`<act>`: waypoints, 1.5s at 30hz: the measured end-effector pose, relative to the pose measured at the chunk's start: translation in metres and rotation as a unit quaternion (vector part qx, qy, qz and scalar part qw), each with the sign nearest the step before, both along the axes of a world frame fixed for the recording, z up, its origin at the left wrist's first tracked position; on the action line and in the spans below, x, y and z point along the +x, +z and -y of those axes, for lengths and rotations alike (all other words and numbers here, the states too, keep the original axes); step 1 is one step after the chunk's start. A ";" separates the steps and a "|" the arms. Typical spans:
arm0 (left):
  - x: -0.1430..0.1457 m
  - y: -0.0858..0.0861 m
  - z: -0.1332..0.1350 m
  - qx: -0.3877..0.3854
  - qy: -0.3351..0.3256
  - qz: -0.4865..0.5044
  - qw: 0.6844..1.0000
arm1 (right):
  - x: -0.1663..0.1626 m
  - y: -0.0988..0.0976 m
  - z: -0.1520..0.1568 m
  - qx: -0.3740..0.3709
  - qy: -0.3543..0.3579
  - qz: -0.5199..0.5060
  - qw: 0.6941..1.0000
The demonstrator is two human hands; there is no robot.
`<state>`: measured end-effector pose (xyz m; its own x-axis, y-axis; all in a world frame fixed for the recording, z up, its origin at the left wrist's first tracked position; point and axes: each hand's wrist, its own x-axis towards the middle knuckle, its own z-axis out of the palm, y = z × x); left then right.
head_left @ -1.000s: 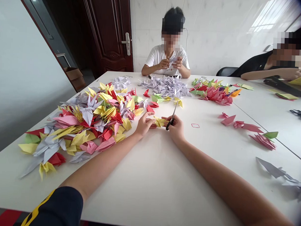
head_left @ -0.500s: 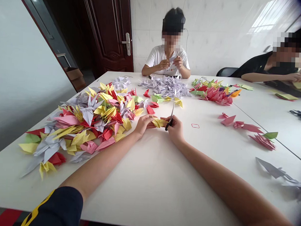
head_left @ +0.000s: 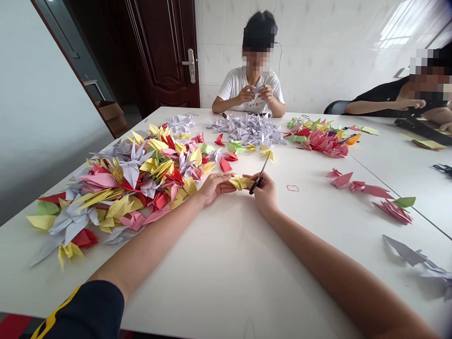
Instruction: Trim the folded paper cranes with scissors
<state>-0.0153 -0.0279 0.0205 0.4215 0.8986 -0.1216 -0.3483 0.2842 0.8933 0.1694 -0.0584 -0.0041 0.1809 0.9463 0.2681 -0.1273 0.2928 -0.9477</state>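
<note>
My left hand pinches one end of a small yellow folded paper piece on the white table. My right hand holds the other end of the paper together with black-handled scissors, whose blades point up and away from me. Both hands rest near the table's middle, just right of a big heap of coloured paper cranes.
A person in white sits across the table folding behind a pile of lavender cranes. A red and pink crane pile lies at the far right, loose pink pieces nearer. Another person sits at the right edge. A dark door stands behind.
The scissors' blades tipped upright and then leaned back to the right. My hands stayed on the yellow paper. The person at the right moved their arms.
</note>
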 end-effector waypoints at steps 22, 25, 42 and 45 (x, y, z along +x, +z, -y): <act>0.009 -0.001 0.005 0.013 0.025 -0.028 0.999 | -0.004 0.007 0.001 -0.033 0.054 -0.102 0.993; 0.010 0.000 0.006 0.017 0.036 -0.029 0.999 | -0.005 0.006 0.001 -0.034 0.058 -0.109 0.992; 0.009 -0.004 0.003 0.046 0.016 -0.025 0.998 | -0.005 0.004 -0.002 -0.066 0.079 -0.067 0.992; 0.008 -0.003 0.005 0.062 0.004 -0.039 0.997 | -0.008 0.003 0.001 -0.064 0.071 -0.018 0.995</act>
<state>-0.0070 -0.0329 0.0178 0.4075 0.9123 -0.0420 -0.2781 0.1678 0.9458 0.1610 -0.0595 -0.0010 0.0505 0.9890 0.1391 -0.1925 0.1463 -0.9703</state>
